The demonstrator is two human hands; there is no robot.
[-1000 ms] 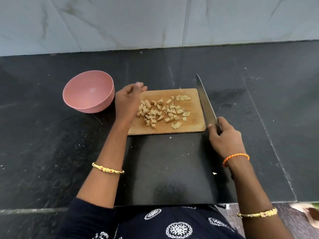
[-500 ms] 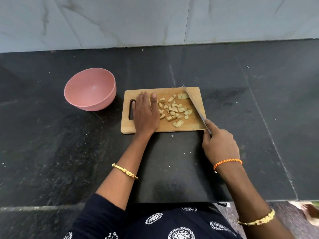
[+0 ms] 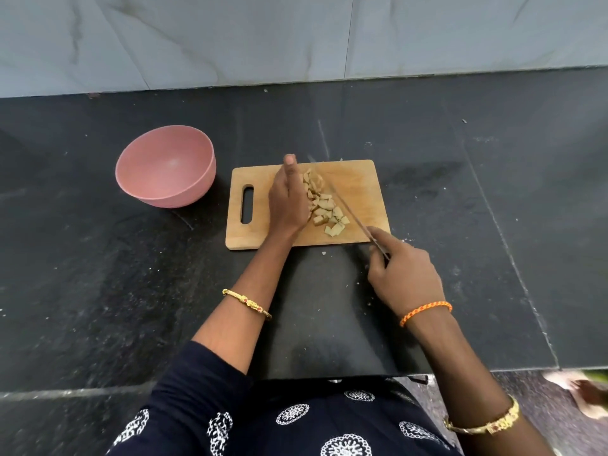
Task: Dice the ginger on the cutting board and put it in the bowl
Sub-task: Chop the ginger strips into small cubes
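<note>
Several diced ginger pieces (image 3: 324, 207) lie gathered in a narrow heap on the wooden cutting board (image 3: 358, 179). My left hand (image 3: 288, 199) stands on edge with straight fingers against the heap's left side. My right hand (image 3: 403, 274) grips the handle of a knife (image 3: 348, 210), whose blade lies on the board along the heap's right side. The pink bowl (image 3: 166, 166) stands empty on the counter, left of the board.
The board and bowl sit on a black stone counter (image 3: 460, 199) backed by a pale tiled wall (image 3: 296, 37). Small crumbs lie near the board's front edge. The counter's front edge runs just before my body.
My left hand went from lying flat on the board to standing on edge against the ginger. The knife blade swept left, and the scattered pieces are now pressed into a tighter heap.
</note>
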